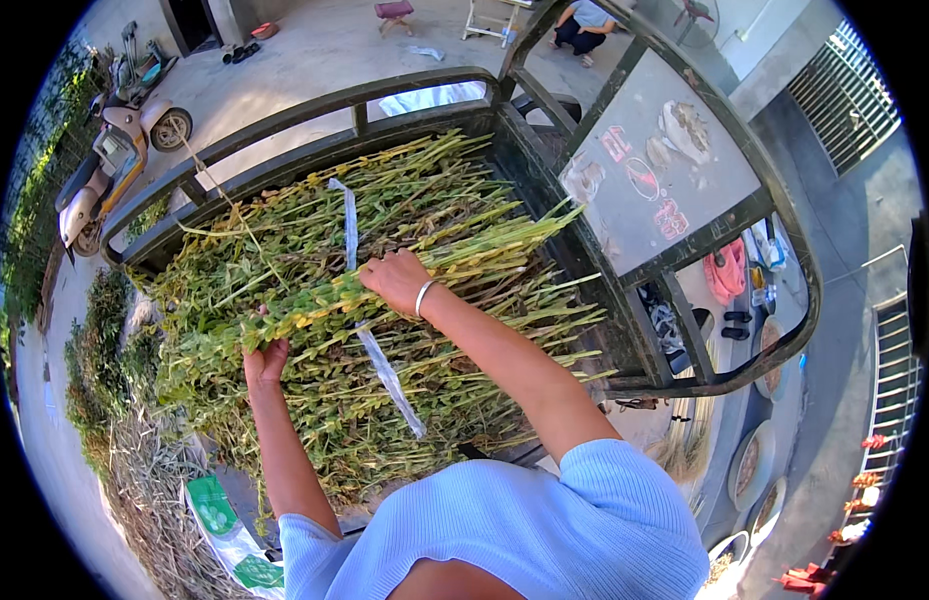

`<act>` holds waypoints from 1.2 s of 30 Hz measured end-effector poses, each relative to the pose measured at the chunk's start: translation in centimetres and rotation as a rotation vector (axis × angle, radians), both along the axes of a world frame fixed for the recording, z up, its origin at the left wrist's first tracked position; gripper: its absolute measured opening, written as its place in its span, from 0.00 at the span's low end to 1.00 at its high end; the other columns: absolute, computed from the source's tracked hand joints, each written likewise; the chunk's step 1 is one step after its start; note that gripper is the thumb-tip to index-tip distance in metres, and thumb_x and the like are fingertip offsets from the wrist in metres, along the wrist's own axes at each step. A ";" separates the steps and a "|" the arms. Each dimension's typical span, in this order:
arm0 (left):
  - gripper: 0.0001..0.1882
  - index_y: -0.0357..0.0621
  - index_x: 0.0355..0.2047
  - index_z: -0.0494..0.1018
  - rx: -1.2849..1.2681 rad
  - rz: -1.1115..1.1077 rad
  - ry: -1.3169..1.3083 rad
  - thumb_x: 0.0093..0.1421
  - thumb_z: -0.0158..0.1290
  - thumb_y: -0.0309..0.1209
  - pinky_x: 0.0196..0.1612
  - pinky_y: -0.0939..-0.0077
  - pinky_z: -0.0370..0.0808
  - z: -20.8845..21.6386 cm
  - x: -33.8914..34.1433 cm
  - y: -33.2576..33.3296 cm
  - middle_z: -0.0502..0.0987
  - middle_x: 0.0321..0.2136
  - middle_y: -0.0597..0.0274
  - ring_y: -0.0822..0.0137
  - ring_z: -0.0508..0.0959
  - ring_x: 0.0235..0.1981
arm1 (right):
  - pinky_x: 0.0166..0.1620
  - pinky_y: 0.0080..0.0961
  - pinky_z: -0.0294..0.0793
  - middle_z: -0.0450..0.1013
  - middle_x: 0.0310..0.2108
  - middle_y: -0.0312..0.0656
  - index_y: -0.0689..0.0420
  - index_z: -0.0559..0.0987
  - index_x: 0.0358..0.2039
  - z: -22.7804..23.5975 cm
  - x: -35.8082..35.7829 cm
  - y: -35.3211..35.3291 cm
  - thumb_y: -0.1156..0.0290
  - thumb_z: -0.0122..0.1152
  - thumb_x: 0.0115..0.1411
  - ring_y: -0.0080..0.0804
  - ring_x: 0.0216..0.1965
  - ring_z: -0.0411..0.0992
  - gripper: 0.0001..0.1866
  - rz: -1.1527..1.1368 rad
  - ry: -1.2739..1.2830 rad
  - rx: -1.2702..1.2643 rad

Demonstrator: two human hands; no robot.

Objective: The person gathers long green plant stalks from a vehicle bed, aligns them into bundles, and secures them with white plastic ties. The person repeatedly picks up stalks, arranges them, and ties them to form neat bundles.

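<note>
A thick layer of cut green and yellow stalks with pods [314, 400], looking like sesame, lies in the bed of a dark metal cart [424, 80]. My right hand [394, 280], with a silver bangle at the wrist, is closed over a bundle of stalks [464, 253] on top of the layer. The bundle's bare ends point toward the cart's front panel. At its leafy end, my left hand [267, 360] grips it from below, some fingers hidden by leaves. A pale flat strip [389, 380] runs across the layer and passes under the bundle.
Rails and a grey front panel [664, 160] border the cart bed. A scooter [119, 165] stands at the far left. Dry stalks [149, 490] and a green-and-white sack [219, 520] lie at lower left. Another person [584, 25] crouches at the back; round trays [752, 465] sit at right.
</note>
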State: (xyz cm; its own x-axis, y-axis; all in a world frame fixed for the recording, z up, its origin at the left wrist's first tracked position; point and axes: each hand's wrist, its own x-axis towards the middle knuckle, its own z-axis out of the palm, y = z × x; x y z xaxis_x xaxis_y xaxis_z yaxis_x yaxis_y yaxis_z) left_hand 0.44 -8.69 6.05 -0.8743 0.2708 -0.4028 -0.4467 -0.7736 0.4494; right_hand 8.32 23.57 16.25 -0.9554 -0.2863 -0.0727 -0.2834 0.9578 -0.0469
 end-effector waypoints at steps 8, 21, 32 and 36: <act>0.19 0.48 0.53 0.62 -0.070 0.090 -0.219 0.64 0.47 0.39 0.50 0.54 0.69 -4.7 -3.1 -0.7 0.64 0.52 0.57 0.53 0.66 0.52 | 0.42 0.38 0.70 0.73 0.42 0.41 0.52 0.77 0.43 -5.0 -3.6 0.8 0.77 0.58 0.53 0.41 0.41 0.73 0.15 -0.035 -0.096 -0.085; 0.24 0.49 0.51 0.68 -0.336 -0.131 0.467 0.56 0.60 0.37 0.53 0.61 0.71 2.4 -0.6 2.0 0.70 0.53 0.63 0.62 0.72 0.52 | 0.43 0.36 0.63 0.70 0.42 0.36 0.47 0.75 0.48 -7.6 -3.0 2.8 0.82 0.57 0.48 0.37 0.42 0.67 0.25 -0.089 0.016 -0.360; 0.23 0.31 0.53 0.61 -0.473 0.206 -0.188 0.63 0.52 0.32 0.50 0.57 0.76 -2.2 3.2 1.5 0.65 0.52 0.44 0.47 0.71 0.52 | 0.46 0.40 0.67 0.68 0.46 0.42 0.52 0.76 0.43 -9.0 -3.7 1.0 0.77 0.56 0.54 0.41 0.47 0.67 0.15 -0.152 -0.064 -0.115; 0.29 0.35 0.60 0.56 -0.679 0.197 -0.088 0.62 0.53 0.31 0.50 0.63 0.75 -0.8 7.0 0.9 0.67 0.54 0.48 0.54 0.72 0.52 | 0.46 0.46 0.66 0.66 0.49 0.45 0.51 0.72 0.48 -9.5 -2.3 1.5 0.74 0.59 0.53 0.46 0.51 0.64 0.20 -0.231 0.096 -0.051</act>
State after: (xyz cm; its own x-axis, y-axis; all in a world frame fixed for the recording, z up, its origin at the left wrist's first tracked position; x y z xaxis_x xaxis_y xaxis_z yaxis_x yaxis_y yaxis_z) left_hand 7.47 -7.77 5.23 -0.8378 -0.2250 -0.4975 -0.3838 -0.4054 0.8297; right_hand 6.01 25.05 6.79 -0.9977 -0.0609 0.0302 -0.0631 0.9948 -0.0805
